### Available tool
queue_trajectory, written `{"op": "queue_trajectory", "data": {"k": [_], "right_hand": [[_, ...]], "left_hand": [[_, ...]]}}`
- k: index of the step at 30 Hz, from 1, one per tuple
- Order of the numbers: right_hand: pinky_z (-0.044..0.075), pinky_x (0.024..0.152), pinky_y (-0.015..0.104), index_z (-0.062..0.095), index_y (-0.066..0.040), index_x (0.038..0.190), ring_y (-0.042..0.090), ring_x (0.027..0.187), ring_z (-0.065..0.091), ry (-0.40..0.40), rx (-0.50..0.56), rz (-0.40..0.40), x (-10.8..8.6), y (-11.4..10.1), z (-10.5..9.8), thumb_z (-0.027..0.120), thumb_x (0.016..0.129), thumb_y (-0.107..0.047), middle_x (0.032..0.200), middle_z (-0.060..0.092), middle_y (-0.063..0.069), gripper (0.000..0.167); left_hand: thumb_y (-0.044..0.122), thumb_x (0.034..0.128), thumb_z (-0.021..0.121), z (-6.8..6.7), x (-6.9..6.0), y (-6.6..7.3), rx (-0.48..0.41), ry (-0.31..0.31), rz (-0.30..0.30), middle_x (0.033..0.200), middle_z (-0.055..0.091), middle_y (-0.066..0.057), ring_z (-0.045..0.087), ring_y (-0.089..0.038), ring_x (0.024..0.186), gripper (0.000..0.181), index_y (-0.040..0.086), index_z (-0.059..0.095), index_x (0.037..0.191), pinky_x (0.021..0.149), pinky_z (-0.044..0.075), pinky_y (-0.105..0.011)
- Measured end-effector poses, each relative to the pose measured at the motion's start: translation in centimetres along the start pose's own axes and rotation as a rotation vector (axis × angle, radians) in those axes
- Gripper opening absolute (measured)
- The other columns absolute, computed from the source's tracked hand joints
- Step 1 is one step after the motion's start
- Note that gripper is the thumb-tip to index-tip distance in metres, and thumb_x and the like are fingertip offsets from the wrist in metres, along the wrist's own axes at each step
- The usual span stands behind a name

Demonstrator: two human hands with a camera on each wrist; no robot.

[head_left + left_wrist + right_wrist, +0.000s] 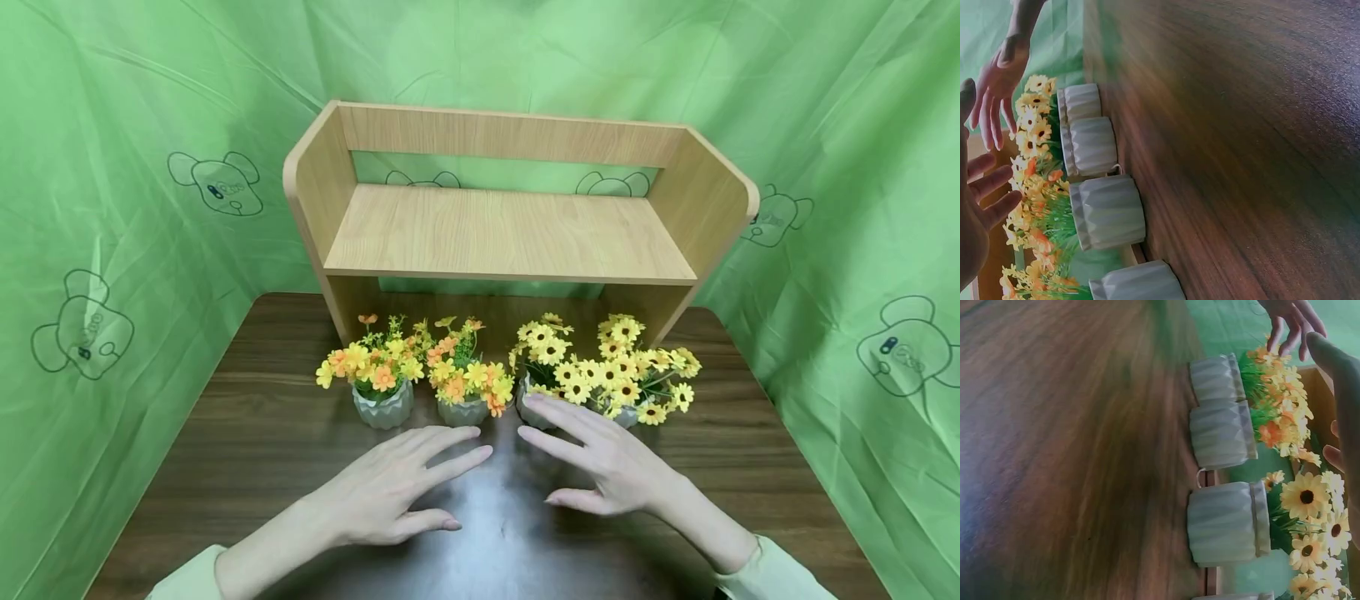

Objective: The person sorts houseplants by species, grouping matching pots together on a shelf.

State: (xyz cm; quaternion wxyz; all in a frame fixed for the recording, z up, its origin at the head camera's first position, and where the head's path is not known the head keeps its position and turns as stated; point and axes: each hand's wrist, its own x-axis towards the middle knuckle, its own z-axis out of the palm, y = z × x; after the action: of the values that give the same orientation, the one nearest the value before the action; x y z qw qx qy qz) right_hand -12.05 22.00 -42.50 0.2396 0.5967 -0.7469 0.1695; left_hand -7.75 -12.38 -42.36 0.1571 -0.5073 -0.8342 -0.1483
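Observation:
My left hand (397, 483) hovers over the table, fingers spread, just in front of two grey pots of orange and yellow flowers. The leftmost pot (384, 408) and its neighbour (462, 412) stand upright. On the other side, my right hand (607, 458) is held with extended fingers before two pots of pale yellow, dark-centred flowers (622, 358). Its fingers overlap one of those pots (527, 408) in the head view. The left wrist view shows the ribbed pots (1110, 209) in a row; neither hand holds anything.
Behind the pots stands a two-level wooden shelf (510, 233) with raised side panels. The dark wood-grain table (247, 483) carries everything. Green cloth (150, 233) with bear drawings hangs around the back and sides.

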Motion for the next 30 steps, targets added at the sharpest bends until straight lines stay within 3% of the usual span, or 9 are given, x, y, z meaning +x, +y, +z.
{"op": "queue_trajectory", "data": {"k": [10,18,30], "right_hand": [[0.036,0.13,0.036,0.06,0.002,0.139,0.039,0.136,0.056,0.127,-0.007,0.046,0.7,0.8,-1.2,0.069,0.095,-0.053,0.145,0.055,0.03,0.071],[0.041,0.127,0.036,0.062,0.009,0.132,0.041,0.13,0.058,0.281,0.007,0.088,0.4,1.8,-2.9,0.068,0.097,-0.043,0.137,0.059,0.035,0.063],[0.045,0.121,0.03,0.061,0.016,0.127,0.035,0.13,0.059,0.472,0.057,0.222,-1.1,2.7,-4.3,0.07,0.097,-0.038,0.13,0.061,0.038,0.063]], "left_hand": [[0.058,0.0957,0.063,-1.6,0.8,-0.5,0.011,0.049,-0.002,0.166,0.037,0.001,0.045,-0.019,0.147,0.08,0.025,0.033,0.162,0.117,0.05,-0.044],[0.06,0.1001,0.055,-3.7,2.2,-1.2,0.048,0.075,-0.001,0.163,0.043,0.001,0.048,-0.02,0.145,0.075,0.025,0.032,0.162,0.119,0.048,-0.045],[0.059,0.1038,0.048,-5.5,2.3,-2.6,0.092,0.176,-0.056,0.154,0.054,-0.003,0.053,-0.021,0.138,0.064,0.021,0.045,0.156,0.116,0.05,-0.045]]}}
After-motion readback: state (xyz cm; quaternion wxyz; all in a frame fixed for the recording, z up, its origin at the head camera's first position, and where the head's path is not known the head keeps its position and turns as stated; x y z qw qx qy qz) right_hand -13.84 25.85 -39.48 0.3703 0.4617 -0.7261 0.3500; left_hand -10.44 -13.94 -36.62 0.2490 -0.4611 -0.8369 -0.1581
